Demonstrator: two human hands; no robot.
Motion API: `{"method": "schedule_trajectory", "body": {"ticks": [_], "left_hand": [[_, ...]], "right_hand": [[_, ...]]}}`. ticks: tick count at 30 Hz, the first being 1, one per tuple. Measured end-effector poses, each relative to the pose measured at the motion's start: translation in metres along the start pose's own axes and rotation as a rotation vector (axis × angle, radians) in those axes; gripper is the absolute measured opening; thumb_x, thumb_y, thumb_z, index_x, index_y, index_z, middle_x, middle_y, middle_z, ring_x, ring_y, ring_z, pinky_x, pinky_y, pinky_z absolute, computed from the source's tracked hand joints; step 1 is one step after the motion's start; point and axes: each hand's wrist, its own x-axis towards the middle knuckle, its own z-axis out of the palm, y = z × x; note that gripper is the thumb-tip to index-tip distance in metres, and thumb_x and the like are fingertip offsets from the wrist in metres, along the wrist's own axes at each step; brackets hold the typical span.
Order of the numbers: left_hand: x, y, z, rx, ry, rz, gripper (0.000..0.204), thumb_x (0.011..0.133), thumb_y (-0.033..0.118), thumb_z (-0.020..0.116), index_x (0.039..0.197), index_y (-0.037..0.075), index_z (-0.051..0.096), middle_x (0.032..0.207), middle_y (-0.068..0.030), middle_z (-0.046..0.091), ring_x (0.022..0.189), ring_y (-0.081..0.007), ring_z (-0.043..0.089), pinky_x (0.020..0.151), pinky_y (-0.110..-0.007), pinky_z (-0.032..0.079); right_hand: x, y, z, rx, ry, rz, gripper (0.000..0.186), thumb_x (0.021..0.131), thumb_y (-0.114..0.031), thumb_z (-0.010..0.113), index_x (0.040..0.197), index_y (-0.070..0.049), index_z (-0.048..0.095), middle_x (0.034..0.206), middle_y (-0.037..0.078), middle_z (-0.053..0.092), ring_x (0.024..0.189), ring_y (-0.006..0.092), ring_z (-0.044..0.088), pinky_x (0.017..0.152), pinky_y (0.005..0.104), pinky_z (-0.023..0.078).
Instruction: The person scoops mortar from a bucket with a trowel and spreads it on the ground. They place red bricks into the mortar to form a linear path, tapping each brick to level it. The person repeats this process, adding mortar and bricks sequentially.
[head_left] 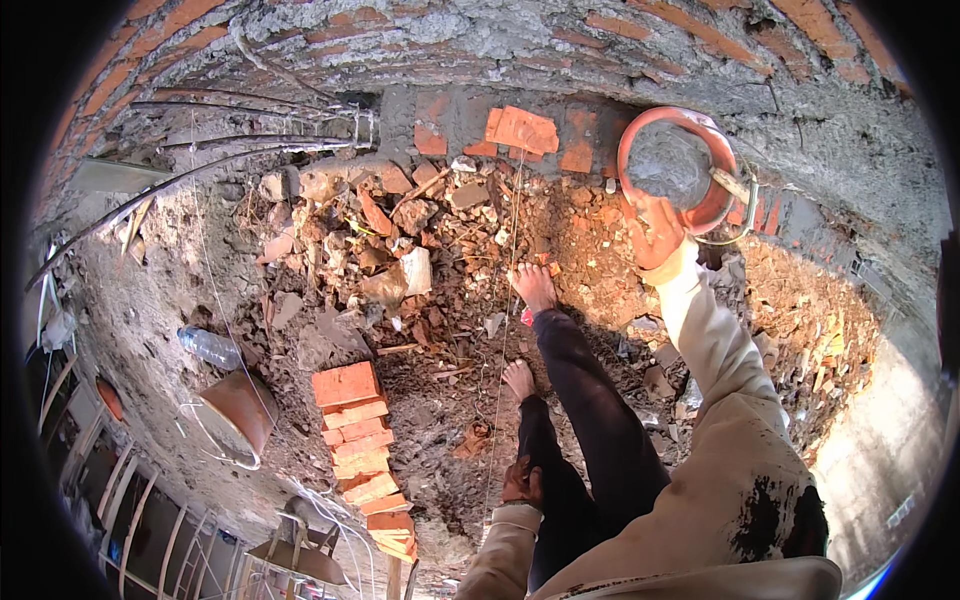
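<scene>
Your right hand touches the orange bucket; your left hand is well apart from it. I can't tell either's grip.

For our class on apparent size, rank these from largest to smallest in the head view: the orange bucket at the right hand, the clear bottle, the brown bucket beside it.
1. Orange bucket
2. Brown bucket
3. Clear bottle

The buckets' true order is unsure: nearness to the camera may matter.

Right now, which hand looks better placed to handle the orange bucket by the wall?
Probably the right: the right hand is at the rim of the orange bucket, while the left hand is well away, beside the left leg.
</scene>
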Motion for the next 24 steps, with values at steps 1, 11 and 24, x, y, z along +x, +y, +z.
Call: {"method": "schedule_trajectory", "body": {"ticks": [1,11,24], "left_hand": [[0.01,-0.001,0.012,0.051,-0.028,0.063,0.043,0.08,0.029,0.061,0.118,0.011,0.052,0.108,-0.0151,0.058,0.097,-0.03,0.059,0.082,-0.042,0.047],[0.094,0.024,0.01,0.362,-0.05,0.063,0.059,0.079,0.046,0.058,0.126,0.013,0.047,0.119,-0.0141,0.052,0.113,-0.0342,0.048,0.096,-0.048,0.035],[0.119,0.048,0.017,0.26,-0.076,0.03,0.045,0.078,0.04,0.065,0.111,0.011,0.057,0.101,-0.0152,0.061,0.094,-0.0354,0.058,0.081,-0.043,0.046]], "right_hand": [[-0.012,0.04,0.041,-0.191,-0.022,-0.076,0.05,0.077,-0.011,0.06,0.125,-0.004,0.045,0.114,0.016,0.055,0.098,0.0339,0.058,0.083,0.0382,0.047],[0.079,0.094,0.232,-0.203,-0.079,0.055,0.068,0.071,-0.02,0.07,0.129,-0.005,0.038,0.119,0.016,0.052,0.109,0.031,0.052,0.087,0.039,0.045],[0.189,0.157,0.271,0.034,-0.025,-0.139,0.092,0.057,-0.029,0.085,0.128,-0.003,0.031,0.119,0.015,0.053,0.112,0.031,0.049,0.094,0.0381,0.041]]}}
